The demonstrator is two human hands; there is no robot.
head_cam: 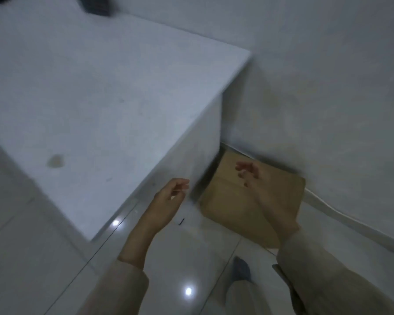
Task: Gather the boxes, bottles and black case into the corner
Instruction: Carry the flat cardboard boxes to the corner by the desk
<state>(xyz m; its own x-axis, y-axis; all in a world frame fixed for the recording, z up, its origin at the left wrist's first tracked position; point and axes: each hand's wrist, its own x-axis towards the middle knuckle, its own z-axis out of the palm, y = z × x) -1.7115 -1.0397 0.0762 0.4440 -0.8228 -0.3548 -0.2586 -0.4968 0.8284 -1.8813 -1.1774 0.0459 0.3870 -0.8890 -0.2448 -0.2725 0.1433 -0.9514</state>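
- Right hand (248, 172), lower centre-right of the frame: fingers loosely curled and apart, gripping nothing, hanging over the far end of a cardboard box (255, 201). Whether the fingertips touch the cardboard cannot be told through the blur.
- Left hand (172, 192), lower centre: fingers relaxed and half-bent, empty, hovering just beside the box's left edge near the foot of the white table (114, 105).
- Both hands flank the box from either side, a stance that reads as either a fresh release or the start of a two-handed shove; the frame alone does not settle which.
- The box lies flat on the pale tiled floor (191, 258), its far edge against the skirting of the white wall (328, 98) and its left side tucked against the table's side panel. That spot, wall on one side and furniture on the other, looks like the corner the task calls for.
- Pale sleeves reach in from the bottom edge; a foot in a dark sock (241, 268) is planted on the tiles below the box, suggesting a forward lean.
- A dark object (96, 5) rests on the table at the upper left of the frame; too blurred to say whether it is the black case.
- No bottles and no second box are in sight, so by this view most of the gathering appears yet to be done.
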